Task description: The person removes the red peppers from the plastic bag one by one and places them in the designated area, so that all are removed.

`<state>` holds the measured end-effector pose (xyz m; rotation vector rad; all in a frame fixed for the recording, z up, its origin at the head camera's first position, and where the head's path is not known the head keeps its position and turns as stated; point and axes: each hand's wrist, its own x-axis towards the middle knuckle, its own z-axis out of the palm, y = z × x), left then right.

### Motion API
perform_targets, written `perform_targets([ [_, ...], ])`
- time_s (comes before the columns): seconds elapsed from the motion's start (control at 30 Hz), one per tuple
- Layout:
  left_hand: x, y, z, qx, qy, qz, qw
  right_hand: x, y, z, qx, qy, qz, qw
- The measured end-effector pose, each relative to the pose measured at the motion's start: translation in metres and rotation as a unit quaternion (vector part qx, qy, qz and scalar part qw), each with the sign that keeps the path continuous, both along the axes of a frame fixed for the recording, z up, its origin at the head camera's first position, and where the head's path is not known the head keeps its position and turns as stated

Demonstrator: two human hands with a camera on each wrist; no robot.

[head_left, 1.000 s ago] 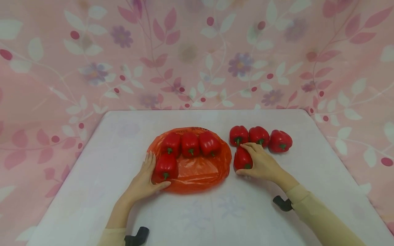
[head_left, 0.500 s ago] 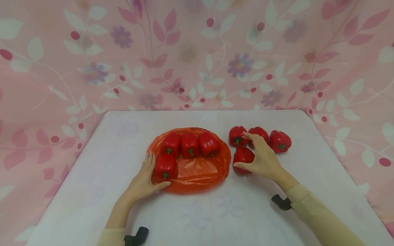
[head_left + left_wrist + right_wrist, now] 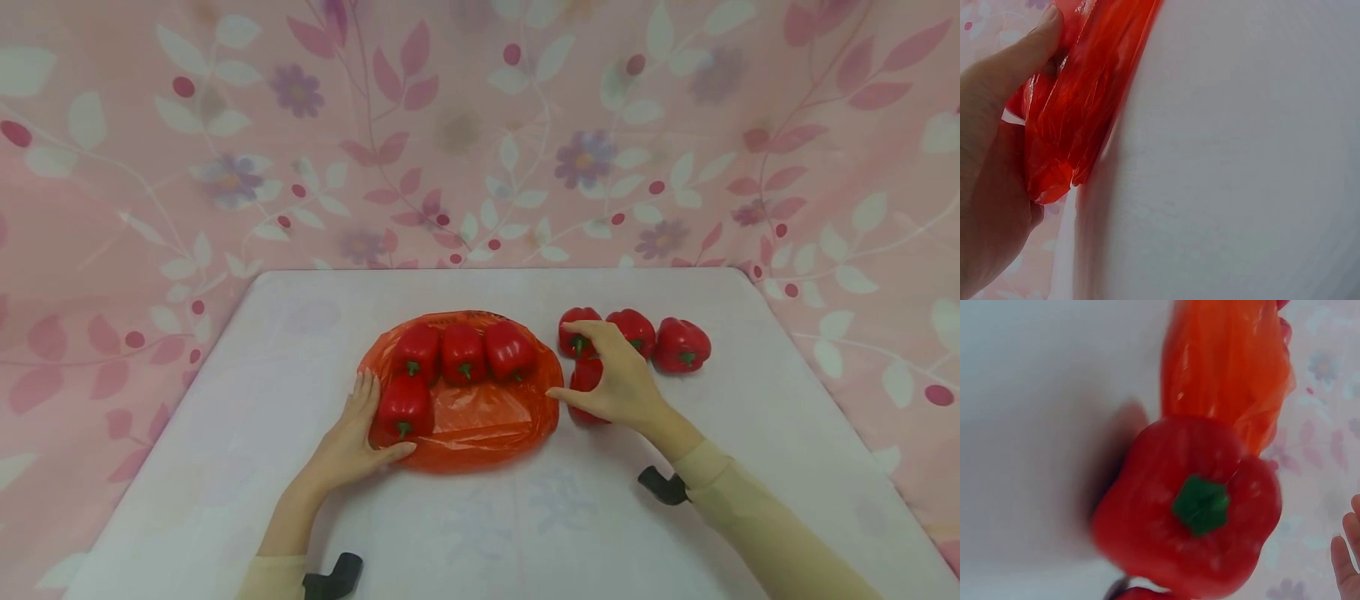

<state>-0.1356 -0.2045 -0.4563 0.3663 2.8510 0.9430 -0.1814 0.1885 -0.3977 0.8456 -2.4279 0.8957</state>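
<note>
My left hand (image 3: pixel 352 446) rests against the left side of an orange plastic bag (image 3: pixel 480 408), spread in an oval with a raised rim. Its fingers are extended, and the thumb lies along the front by a red bell pepper (image 3: pixel 405 400). In the left wrist view, the thumb touches the crinkled bag (image 3: pixel 1097 81). Three more bell peppers (image 3: pixel 463 352) lie in a row at the bag's back. My right hand (image 3: pixel 622 383), fingers spread and holding nothing, hovers over a bell pepper (image 3: pixel 588 375) beside the bag. In the right wrist view, that hand (image 3: pixel 1349 556) stands apart from a green-stemmed pepper (image 3: pixel 1147 512).
Behind my right hand, three bell peppers (image 3: pixel 682 344) stand in a row on the white-covered table (image 3: pixel 480 542). A pink floral cloth (image 3: pixel 480 142) hangs behind the table and at both sides. Dark wrist mounts (image 3: pixel 663 486) stick out from both sleeves.
My right hand has let go of the bell pepper beside the bag, risen off it and shifted left toward the bag's rim. The left hand and the bag have stayed put.
</note>
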Motion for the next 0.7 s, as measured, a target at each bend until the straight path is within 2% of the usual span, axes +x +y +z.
perform_targets([
  [0.23,0.000,0.000,0.000,-0.001,0.000,0.002,1.0000,-0.003,-0.021,0.006,0.001,0.013,0.021,0.9997],
  [0.47,0.000,-0.002,-0.001,0.000,0.002,0.002,1.0000,-0.005,-0.042,0.010,0.006,0.000,0.030,0.9995],
  [0.7,0.001,-0.001,0.000,0.005,-0.001,0.004,1.0000,-0.006,-0.060,0.010,-0.008,-0.002,0.064,0.9979],
])
